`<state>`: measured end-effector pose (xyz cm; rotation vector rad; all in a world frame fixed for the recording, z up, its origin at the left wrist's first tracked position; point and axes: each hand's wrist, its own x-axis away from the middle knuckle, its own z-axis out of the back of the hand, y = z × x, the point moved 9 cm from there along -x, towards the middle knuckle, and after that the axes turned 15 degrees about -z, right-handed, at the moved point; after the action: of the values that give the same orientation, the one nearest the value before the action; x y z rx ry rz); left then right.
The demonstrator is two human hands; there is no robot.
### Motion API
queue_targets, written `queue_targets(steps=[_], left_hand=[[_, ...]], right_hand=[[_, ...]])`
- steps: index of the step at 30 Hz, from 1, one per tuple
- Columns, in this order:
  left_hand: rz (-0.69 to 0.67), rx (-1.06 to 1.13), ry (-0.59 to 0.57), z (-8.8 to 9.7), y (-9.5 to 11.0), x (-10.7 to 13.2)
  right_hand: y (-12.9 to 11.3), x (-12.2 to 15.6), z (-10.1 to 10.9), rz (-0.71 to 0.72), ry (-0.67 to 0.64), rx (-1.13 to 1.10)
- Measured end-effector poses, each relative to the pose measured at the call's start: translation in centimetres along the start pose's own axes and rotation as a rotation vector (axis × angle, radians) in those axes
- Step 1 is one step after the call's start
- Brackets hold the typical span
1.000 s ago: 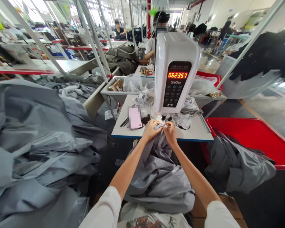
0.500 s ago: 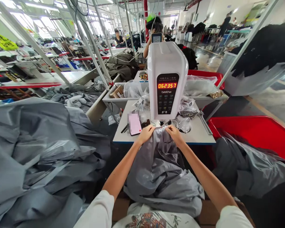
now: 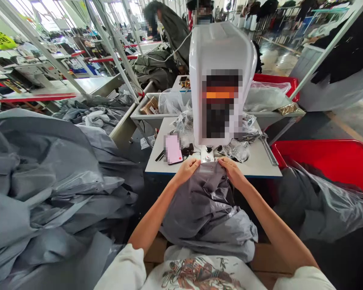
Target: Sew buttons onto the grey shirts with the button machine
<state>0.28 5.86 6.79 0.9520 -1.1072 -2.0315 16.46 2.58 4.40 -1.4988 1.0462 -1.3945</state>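
Observation:
Grey shiny fabric (image 3: 199, 201), a garment by its look, spreads over my lap and rises to the table's front edge. My left hand (image 3: 188, 169) pinches its upper edge on the left, and my right hand (image 3: 232, 170) pinches it on the right. Between the hands the edge lies in front of the metal base (image 3: 207, 156) of a white button-fastening machine (image 3: 222, 48). The machine's front panel is blurred out. Whether the fabric sits under the machine's head, I cannot tell exactly.
On the white table (image 3: 157, 161) lie a phone (image 3: 173, 149) and clear plastic bags (image 3: 237, 150). A large grey fabric pile (image 3: 48, 181) stands to my left. At right is a red bin (image 3: 326, 155) with grey fabric (image 3: 314, 201) hanging over it. Behind is a trough (image 3: 166, 114).
My view has tilted down and shifted slightly. My hands have moved a little apart, and the metal base now shows between them. A person behind the machine now lifts dark fabric.

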Motion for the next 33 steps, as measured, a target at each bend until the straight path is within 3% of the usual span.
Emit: queue_targets(steps=[6,9,11,14,17,21,24,29,33], left_hand=[[0.071,0.035,-0.245,-1.5,1.4,4.0],[0.09,-0.053,-0.372,-1.1,1.6,6.2],[0.076,-0.127,-0.374,-0.1,1.6,7.3],[0.063,-0.223,-0.313,1.7,1.5,8.6],[-0.018,-0.336,-0.222,3.2,2.1,9.8],[-0.368,-0.588,-0.009,4.6,5.4,12.0],[-0.565,-0.646,0.11,4.8,6.9,14.2],[-0.528,-0.508,0.213,6.6,6.0,16.8],[-0.488,-0.53,0.347,9.0,5.4,19.3]], right_hand=[[-0.6,3.6,-1.3,0.057,0.009,0.445],[-0.1,4.6,-0.7,0.076,-0.017,0.462],[0.4,5.1,0.0,0.075,-0.048,0.437],[0.9,6.0,1.3,0.079,-0.051,0.448],[0.3,7.8,1.8,0.178,-0.002,0.53],[-0.8,11.3,0.3,0.422,-0.009,0.627],[0.2,12.6,-0.9,0.499,-0.019,0.745],[3.3,10.8,-1.7,0.566,0.104,1.006],[5.1,8.5,-2.3,0.55,0.128,1.019]])
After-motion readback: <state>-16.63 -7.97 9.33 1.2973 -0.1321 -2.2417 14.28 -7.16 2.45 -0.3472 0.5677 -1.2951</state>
